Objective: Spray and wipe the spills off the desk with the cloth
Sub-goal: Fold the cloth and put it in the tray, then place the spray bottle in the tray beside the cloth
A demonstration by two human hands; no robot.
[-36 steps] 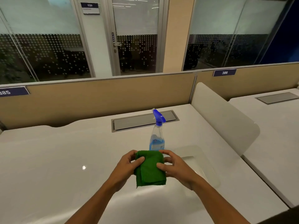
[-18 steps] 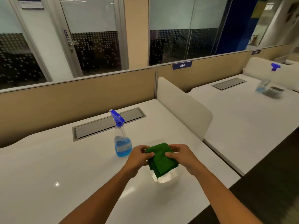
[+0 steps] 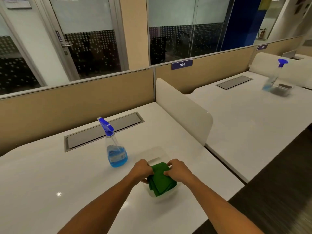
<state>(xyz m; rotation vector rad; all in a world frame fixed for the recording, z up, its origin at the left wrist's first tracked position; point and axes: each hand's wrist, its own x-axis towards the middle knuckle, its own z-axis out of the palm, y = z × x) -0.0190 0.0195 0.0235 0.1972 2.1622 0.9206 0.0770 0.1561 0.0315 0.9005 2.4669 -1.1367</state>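
A folded green cloth [image 3: 161, 179] is held between both hands just above a clear plastic container [image 3: 156, 162] on the white desk [image 3: 67, 174]. My left hand [image 3: 141, 170] grips the cloth's left edge and my right hand [image 3: 177, 171] grips its right edge. A clear spray bottle [image 3: 115, 149] with blue liquid and a blue trigger head stands upright on the desk, just left of and behind the hands. No spill shows on the desk surface.
A grey cable hatch [image 3: 104, 130] is set into the desk behind the bottle. A white divider panel [image 3: 184, 108] separates this desk from the one to the right, where a second spray bottle [image 3: 274, 76] and a clear tub [image 3: 282, 89] stand. Dark floor lies at right.
The view has swung right, revealing the neighbouring desk. Both hands have kept the green cloth and lowered it over the clear container, nearer the desk's right front part.
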